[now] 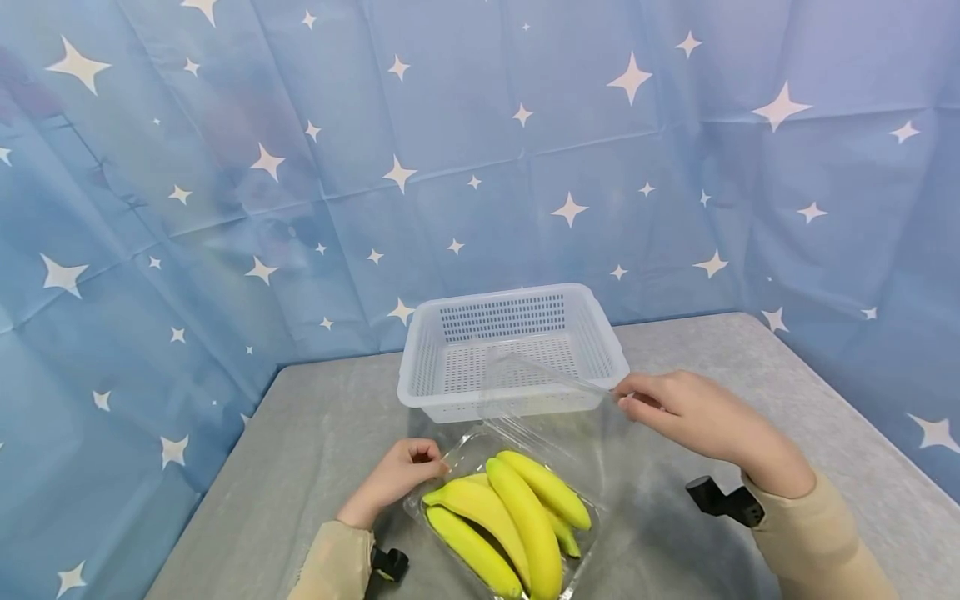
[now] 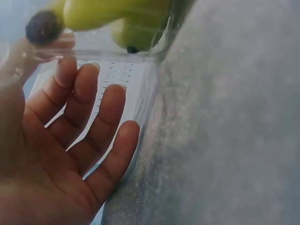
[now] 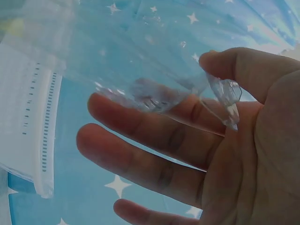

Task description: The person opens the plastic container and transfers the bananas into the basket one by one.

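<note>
Several yellow bananas (image 1: 528,525) lie in a clear plastic tray (image 2: 108,56) at the front of the table. My left hand (image 1: 401,475) grips the tray by its far left corner, thumb and index finger at the rim; the other fingers spread below it in the left wrist view. Clear plastic wrap (image 1: 547,371) stretches up from the tray to my right hand (image 1: 690,412). In the right wrist view, thumb and index finger pinch a crumpled end of the wrap (image 3: 222,96), and the remaining fingers extend loosely.
Behind the tray stands a white perforated plastic basket (image 1: 416,358), its near rim seen partly through the raised wrap. A grey table (image 1: 322,417) carries everything, with a blue star-patterned cloth (image 1: 450,125) hanging along its back and sides.
</note>
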